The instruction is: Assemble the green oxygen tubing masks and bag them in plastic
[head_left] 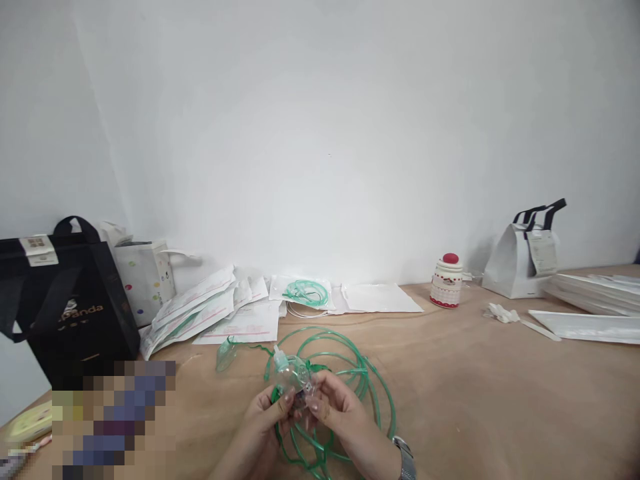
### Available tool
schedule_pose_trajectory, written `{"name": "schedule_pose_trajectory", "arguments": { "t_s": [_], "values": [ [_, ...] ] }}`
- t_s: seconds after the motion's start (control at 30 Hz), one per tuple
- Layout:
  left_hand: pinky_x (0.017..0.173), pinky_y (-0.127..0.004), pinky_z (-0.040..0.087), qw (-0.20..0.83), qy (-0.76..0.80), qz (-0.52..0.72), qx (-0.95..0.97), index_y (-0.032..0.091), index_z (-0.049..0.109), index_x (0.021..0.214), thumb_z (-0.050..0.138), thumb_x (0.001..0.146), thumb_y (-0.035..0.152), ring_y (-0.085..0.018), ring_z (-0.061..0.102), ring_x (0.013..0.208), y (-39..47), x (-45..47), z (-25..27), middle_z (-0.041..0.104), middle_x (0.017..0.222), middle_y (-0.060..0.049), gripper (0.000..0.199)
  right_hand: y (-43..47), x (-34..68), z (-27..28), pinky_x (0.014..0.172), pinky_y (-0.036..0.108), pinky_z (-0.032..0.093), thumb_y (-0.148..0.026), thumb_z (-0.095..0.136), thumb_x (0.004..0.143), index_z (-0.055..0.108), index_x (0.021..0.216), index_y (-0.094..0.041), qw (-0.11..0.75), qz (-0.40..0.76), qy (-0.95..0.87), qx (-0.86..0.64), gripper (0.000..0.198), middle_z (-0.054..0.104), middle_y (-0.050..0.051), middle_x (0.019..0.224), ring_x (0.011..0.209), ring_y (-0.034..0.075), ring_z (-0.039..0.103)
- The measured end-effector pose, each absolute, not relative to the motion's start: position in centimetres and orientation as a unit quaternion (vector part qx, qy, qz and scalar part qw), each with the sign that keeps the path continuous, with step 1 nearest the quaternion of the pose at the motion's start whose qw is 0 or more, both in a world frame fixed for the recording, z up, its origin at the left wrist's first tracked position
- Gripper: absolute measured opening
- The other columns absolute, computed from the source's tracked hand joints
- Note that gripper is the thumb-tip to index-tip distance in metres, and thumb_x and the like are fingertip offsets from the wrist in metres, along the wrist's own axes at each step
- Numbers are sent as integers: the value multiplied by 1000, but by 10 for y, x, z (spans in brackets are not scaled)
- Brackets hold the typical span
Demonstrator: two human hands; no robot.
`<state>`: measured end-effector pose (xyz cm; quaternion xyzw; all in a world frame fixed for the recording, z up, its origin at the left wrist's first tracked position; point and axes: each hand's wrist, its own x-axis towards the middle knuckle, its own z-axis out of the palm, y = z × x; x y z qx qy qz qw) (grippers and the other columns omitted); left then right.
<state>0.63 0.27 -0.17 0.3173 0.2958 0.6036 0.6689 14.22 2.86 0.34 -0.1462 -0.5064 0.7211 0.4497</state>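
Wristwatch point(407, 459) nearest us, low in the view, round the right wrist. Right hand point(341, 405): nearly closed, thumb and forefinger pinching the right edge of a clear mask point(291, 377). Left hand point(270, 415): fingers curled, thumb on the mask's lower left side, so we log it as gripping too; the fingers behind are partly hidden and we can't tell exactly how they sit. Mask is up between both hands, low centre, pale connector point(279, 357) pointing up and away from us.

Green tubing point(392, 408) lies in loose loops around and under the hands on the brown table point(480, 400). Just left, we have a small clear-green piece point(227, 355), too small for us to identify.

Back row, left to right: black bag point(95, 287), dotted box point(145, 280), heap of white packets point(200, 303), clear pouch point(325, 293) with coiled green tube inside, flat white packet point(383, 299), jar point(446, 283) with red knob, white bag point(515, 267) with black handles. Far right, we see more long white packs point(595, 327) near a crumpled white bit point(501, 313). Lower left is pixelated; we can't read it.
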Motion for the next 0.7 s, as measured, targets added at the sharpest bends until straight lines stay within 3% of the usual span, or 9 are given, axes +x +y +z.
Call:
{"name": "schedule_pose_trajectory", "arguments": {
  "t_s": [0.3,0.4,0.5,0.6,0.7],
  "values": [
    [59,-22,42,567,375,591,435,14,70,73,74,61,34,-12,55,62,11,5,-12,67,68,-2,23,35,147,13,60,24,40,-27,71,67,62,71,-16,472,703,-498,-184,16,61,-1,64,60,12,53],
    [74,-29,44,570,356,581,459,17,69,85,76,59,29,-20,60,82,14,-3,-4,70,85,-6,29,35,149,18,66,23,39,-25,74,63,60,66,-16,473,711,-487,-183,17,62,-1,67,66,12,54],
    [91,-35,37,593,309,595,444,20,66,98,77,57,31,-24,56,99,16,-12,10,67,101,-8,44,36,151,16,71,23,37,-25,74,64,57,68,-17,475,697,-509,-173,19,61,-2,73,73,12,54],
    [93,-36,36,612,307,590,428,17,67,98,71,63,37,-26,57,98,15,-19,17,68,97,-10,40,40,151,9,74,25,37,-30,69,71,55,74,-18,446,696,-543,-150,18,60,-2,72,73,12,54],
    [83,-36,42,611,343,575,422,15,69,91,73,61,36,-26,60,91,16,-21,13,70,89,-10,37,44,150,2,72,26,38,-35,64,74,56,77,-19,443,668,-577,-158,18,59,-2,71,71,13,54]
  ]
}}
